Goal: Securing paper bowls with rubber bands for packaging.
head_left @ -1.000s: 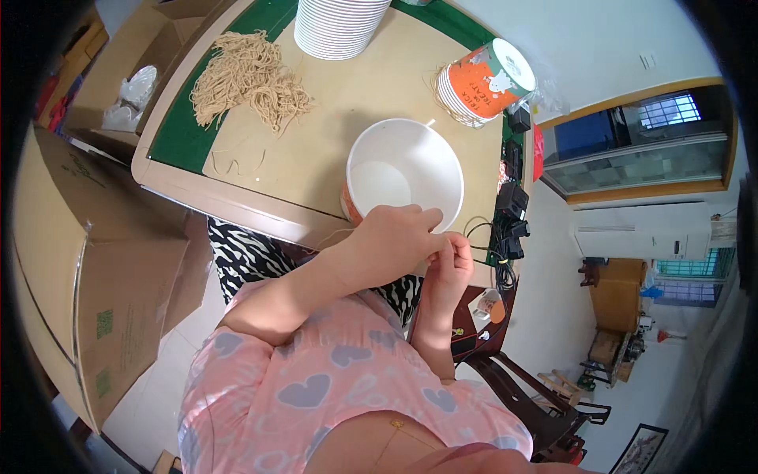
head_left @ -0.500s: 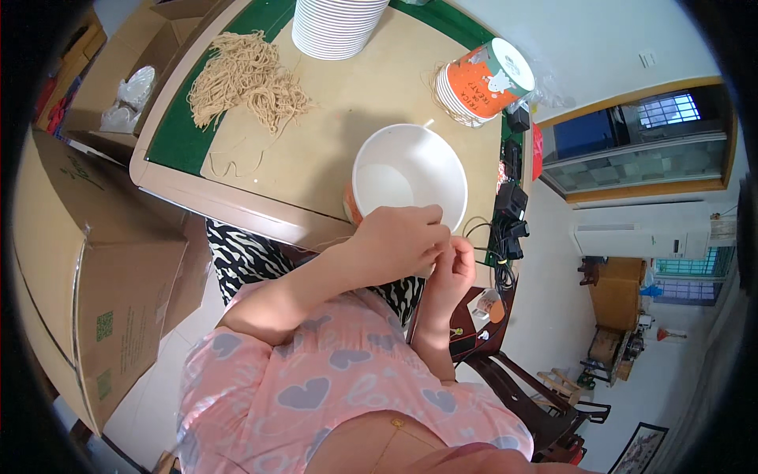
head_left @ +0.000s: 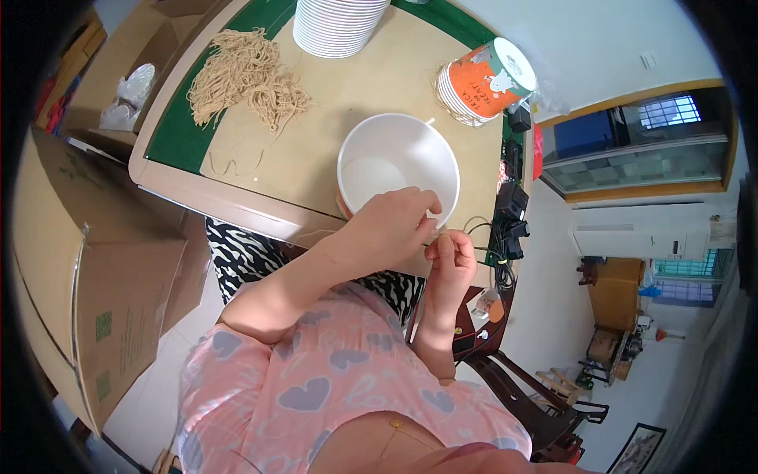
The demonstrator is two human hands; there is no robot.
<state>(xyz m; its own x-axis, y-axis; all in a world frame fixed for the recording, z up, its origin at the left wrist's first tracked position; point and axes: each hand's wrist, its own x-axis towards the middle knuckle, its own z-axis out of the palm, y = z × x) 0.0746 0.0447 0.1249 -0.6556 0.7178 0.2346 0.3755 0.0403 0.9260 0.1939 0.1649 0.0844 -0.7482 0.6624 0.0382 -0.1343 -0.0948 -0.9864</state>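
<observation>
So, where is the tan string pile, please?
In the head view, the string pile lies upper left on the table, left of the white cup stack.

The person is wearing a loose pink garment (head_left: 387, 387) with a slight sheen, its fabric carrying grey hearts (head_left: 305, 395) with pale outlines and whitish looping script. Short sleeves (head_left: 213, 371) are leaving the forearms (head_left: 296, 280) bare, like the left hand (head_left: 399, 225) and right hand (head_left: 450, 265). A fine gold-coloured necklace (head_left: 397, 424) is hanging at the neckline. Black-and-white zebra-striped fabric (head_left: 249, 251), possibly legwear, is showing below the near edge of the table (head_left: 229, 204).
</observation>
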